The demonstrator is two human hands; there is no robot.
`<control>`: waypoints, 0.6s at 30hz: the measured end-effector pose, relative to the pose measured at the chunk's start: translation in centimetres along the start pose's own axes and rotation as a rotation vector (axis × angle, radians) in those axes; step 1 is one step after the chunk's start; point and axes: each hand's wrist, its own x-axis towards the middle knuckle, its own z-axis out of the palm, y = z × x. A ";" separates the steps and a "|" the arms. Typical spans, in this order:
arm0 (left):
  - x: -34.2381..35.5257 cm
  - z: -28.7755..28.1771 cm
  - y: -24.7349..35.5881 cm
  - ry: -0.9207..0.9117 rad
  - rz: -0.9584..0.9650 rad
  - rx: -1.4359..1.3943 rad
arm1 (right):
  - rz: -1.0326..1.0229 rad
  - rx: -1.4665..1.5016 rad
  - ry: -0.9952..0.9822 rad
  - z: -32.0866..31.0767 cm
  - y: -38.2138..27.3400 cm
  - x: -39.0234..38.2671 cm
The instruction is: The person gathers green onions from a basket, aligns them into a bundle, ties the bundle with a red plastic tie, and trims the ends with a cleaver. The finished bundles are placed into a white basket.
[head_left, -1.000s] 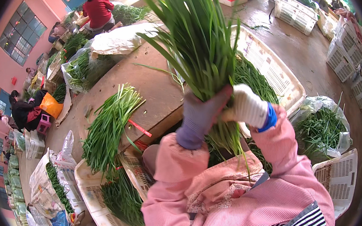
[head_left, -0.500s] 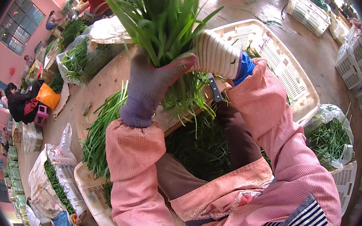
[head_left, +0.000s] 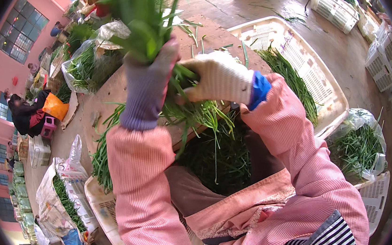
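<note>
My left hand [head_left: 152, 82], in a grey-purple glove, is closed round a bunch of garlic chives [head_left: 147, 28]. The bunch stands upright, its long flat leaves blurred at the top. My right hand [head_left: 217, 78], in a whitish knitted glove with a blue cuff, curls its fingers on leaves at the right side of the bunch, just below my left hand. Loose pale-green strands [head_left: 217, 118] hang beneath both hands over the board's near edge. More chives [head_left: 100, 162] lie on the board's left side, partly behind my left sleeve.
A brown work board [head_left: 112, 90] lies before me, scattered with cut leaves. At right, a white crate [head_left: 313, 68] holds long chives [head_left: 291, 80]. Another crate [head_left: 102, 202] stands at left. Bags of greens [head_left: 359, 147] flank me. A person [head_left: 30, 112] sits far left.
Both hands have moved apart a little, the left with the bunch leftward, the right down to its side. Chives in the right crate now show; the knife on the board no longer does.
</note>
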 end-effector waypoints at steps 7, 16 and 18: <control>-15.9 -5.4 3.9 0.222 -0.005 -0.076 | -0.102 0.108 -0.094 6.5 0.2 -10.8; -40.8 -11.4 5.1 0.779 -0.378 0.010 | 0.272 0.257 -0.587 20.9 -0.4 -24.2; -43.5 -12.3 6.1 0.737 -0.504 -0.028 | 0.265 0.275 -0.585 21.7 0.5 -24.1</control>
